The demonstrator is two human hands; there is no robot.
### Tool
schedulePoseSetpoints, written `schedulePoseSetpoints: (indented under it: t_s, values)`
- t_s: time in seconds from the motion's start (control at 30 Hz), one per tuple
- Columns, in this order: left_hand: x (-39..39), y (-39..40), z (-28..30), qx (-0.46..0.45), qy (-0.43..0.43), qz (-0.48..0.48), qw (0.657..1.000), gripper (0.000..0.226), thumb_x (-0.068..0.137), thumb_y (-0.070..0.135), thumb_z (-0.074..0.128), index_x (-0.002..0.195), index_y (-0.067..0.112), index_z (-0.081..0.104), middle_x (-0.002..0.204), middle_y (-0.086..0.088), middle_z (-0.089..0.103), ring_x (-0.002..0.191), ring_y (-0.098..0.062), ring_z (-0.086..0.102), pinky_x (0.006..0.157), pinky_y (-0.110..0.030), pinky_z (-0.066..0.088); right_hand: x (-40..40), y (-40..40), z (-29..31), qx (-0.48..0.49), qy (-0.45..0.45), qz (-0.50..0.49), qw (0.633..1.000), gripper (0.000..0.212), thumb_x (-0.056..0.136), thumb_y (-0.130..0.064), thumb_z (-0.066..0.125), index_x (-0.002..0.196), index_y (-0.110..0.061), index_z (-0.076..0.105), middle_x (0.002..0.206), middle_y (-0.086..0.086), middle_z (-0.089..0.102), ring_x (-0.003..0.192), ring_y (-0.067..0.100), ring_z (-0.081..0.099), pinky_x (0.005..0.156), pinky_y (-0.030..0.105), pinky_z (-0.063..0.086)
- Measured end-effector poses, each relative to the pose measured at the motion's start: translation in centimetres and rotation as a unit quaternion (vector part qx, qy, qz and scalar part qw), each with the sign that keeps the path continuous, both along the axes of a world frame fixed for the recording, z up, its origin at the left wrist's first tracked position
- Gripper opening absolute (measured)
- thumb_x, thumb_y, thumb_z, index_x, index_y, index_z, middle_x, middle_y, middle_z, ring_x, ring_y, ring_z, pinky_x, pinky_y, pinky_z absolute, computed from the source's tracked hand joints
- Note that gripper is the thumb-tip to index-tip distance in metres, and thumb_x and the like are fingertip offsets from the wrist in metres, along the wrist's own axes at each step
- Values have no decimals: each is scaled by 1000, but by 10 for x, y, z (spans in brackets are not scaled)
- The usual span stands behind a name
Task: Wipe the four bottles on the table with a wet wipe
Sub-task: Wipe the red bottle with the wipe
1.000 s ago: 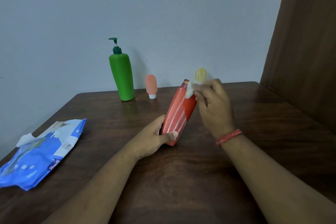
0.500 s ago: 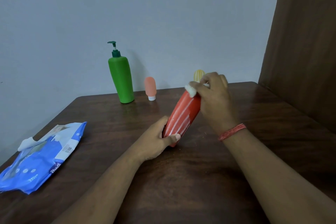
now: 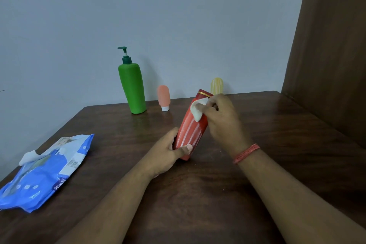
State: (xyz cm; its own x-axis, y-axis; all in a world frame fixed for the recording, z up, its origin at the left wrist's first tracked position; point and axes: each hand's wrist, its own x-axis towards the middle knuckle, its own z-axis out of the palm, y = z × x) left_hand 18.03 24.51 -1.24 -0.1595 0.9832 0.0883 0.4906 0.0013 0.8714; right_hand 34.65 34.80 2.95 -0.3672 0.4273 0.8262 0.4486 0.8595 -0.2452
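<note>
Left hand (image 3: 168, 150) grasps the base of the tilted red white-striped plastic bottle (image 3: 191, 128) above the brown wooden desk (image 3: 277, 125), steadying it; right hand (image 3: 221, 117) fingers pinch a white wet wipe (image 3: 197, 109) against its upper side.

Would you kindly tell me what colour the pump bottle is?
Green, with a darker green pump, seen in the head view: pump bottle.

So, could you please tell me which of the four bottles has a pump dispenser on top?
The tall green bottle, standing at the back left near the wall. The peach tube, yellow bottle and held red bottle have none.
</note>
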Motion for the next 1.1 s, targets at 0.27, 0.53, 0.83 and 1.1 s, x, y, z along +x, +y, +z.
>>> schedulePoseSetpoints:
  t_s: [0.27,0.53,0.83,1.1]
  values:
    - [-5,-2,-1,39,-163,-4,986,69,82,38,75,142,22,47,132,4,64,119,-5,61,102,-28,49,-5,-11,-12,25,11,52,998,31,96,-22,43,92,-6,69,94,1,54,86,4,45,68,24,49]
    - [-7,-1,-3,49,-191,-21,980,55,85,32,74,134,21,54,126,3,69,116,-7,64,91,-23,51,-3,-12,-15,-33,38,95,994,15,91,2,61,99,-7,71,103,5,58,94,16,58,78,33,56]
    - [-8,1,-5,51,-208,-35,976,53,82,31,70,132,21,56,122,3,71,113,-10,66,90,-24,52,-4,-11,-14,-103,99,117,983,19,93,-1,62,104,-12,73,105,-3,59,97,8,59,81,16,49]
    - [-6,0,-3,58,-202,-39,977,44,85,30,66,127,21,59,118,0,72,109,-12,67,92,-27,53,-12,-9,-12,-110,127,111,980,23,90,2,63,103,-13,75,103,-1,63,96,11,62,80,22,52]
